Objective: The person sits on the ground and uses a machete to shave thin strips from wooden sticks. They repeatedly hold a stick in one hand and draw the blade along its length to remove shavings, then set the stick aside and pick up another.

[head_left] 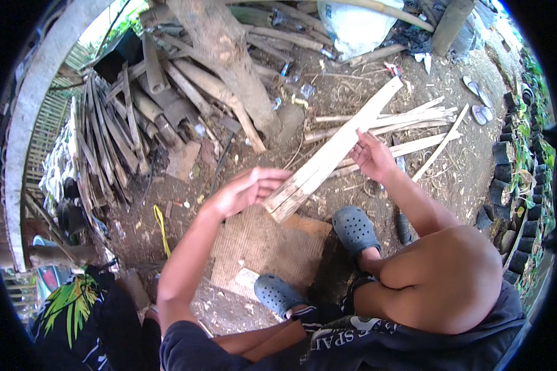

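Fingers (360, 154) of the right hand (376, 161) are pinching the edge of a long, pale, flat plank of split wood (334, 150), which is slanting above the ground, while the left hand (242, 189) is lying loosely at its lower end, whether gripping, I cannot tell. Below, a brown ribbed cardboard sheet (263, 247) is lying near two grey-blue perforated clogs (354, 229), and narrow pale wooden strips (424, 117) are lying partly hidden behind the plank. Beyond, a thick brown wooden post (229, 62) is standing before a heap of weathered wooden poles (99, 127), blocking part of it.
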`<state>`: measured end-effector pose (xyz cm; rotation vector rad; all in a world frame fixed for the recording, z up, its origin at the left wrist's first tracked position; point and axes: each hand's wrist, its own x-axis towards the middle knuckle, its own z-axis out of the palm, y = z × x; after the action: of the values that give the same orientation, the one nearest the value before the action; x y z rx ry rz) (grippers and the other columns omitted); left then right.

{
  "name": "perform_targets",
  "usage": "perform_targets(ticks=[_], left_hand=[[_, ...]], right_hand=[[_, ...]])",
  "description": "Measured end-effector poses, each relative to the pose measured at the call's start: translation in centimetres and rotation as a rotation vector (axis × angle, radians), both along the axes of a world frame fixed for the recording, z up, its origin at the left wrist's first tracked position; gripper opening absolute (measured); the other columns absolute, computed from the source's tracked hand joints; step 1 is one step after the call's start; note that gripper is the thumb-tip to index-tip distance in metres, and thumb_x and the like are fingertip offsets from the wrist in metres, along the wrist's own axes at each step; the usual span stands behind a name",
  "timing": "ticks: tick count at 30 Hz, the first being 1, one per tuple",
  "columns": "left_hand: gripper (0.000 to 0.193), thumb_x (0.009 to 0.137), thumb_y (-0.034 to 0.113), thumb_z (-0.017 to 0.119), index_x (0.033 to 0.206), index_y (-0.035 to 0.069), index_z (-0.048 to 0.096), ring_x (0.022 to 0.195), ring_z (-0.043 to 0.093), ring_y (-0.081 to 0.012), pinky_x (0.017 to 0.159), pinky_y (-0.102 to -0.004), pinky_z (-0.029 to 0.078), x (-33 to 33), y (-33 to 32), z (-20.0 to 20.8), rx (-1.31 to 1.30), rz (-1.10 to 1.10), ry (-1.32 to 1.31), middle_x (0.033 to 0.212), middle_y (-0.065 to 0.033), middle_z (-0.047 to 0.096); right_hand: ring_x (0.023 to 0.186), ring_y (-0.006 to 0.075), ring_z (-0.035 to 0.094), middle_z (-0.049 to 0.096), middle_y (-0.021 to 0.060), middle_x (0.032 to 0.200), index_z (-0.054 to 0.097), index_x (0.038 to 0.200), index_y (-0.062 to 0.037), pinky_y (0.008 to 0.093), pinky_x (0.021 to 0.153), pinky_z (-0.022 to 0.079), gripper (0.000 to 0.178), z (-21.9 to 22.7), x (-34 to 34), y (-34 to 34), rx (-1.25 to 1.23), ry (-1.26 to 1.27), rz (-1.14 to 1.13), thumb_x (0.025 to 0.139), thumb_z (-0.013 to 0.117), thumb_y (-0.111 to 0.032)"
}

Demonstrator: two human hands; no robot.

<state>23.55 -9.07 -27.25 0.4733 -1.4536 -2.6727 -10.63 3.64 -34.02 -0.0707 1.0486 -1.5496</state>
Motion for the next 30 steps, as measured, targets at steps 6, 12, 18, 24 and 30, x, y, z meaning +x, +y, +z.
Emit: perform_targets(ticks=[6,12,18,24,30], left_hand=[[0.064,0.098,0.035,0.072,0.148,0.001,0.05,0.1,0.071,-0.0189,0.078,-0.0295,0.058,4.5,-0.6,8.4,-0.456,0.224,-0.281,0.122,-0.0139,0.069],[0.028,0.103,0.011,0.066,0.127,-0.001,0.063,0.086,0.067,-0.0092,0.075,-0.0252,0.055,6.6,-1.0,14.2,-0.678,0.793,-0.221,0.104,-0.0059,0.073],[0.025,0.103,0.013,0.066,0.124,-0.001,0.065,0.083,0.065,-0.0055,0.07,-0.0215,0.055,7.8,-1.6,18.0,-0.805,1.101,0.105,0.104,-0.0035,0.073],[0.028,0.101,0.014,0.071,0.123,-0.004,0.068,0.086,0.067,-0.0063,0.071,-0.021,0.054,9.5,-2.5,22.2,-0.953,1.166,0.366,0.103,-0.0063,0.075],[0.033,0.098,0.009,0.074,0.127,-0.005,0.065,0.087,0.068,-0.0064,0.073,-0.0178,0.052,9.8,-1.8,26.7,-1.0,1.198,0.542,0.1,-0.0088,0.076]], right_hand=[[0.101,0.019,0.065,0.065,0.0024,0.11,0.055,0.12,-0.0131,0.035,0.088,0.057,0.025,4.8,2.1,-1.9,-0.238,-0.06,-0.121,0.101,0.07,-0.02],[0.086,0.0182,0.064,0.064,0.002,0.099,0.059,0.109,-0.0148,0.0347,0.08,0.058,0.021,8.0,6.4,-2.3,-0.267,-0.065,-0.044,0.1,0.072,-0.028],[0.079,0.0175,0.064,0.066,0.0017,0.095,0.061,0.109,-0.0169,0.0318,0.072,0.054,0.025,10.7,11.6,-2.8,-0.272,-0.153,0.162,0.099,0.071,-0.038],[0.078,0.0233,0.063,0.069,0.004,0.097,0.057,0.137,-0.0183,0.0377,0.075,0.051,0.045,13.4,17.0,-1.8,-0.16,-0.142,0.38,0.104,0.057,-0.049],[0.093,0.0277,0.063,0.061,0.0145,0.128,0.033,0.161,-0.0288,0.0375,0.08,0.049,0.061,15.1,19.1,0.9,-0.306,-0.19,0.771,0.106,0.052,-0.047]])
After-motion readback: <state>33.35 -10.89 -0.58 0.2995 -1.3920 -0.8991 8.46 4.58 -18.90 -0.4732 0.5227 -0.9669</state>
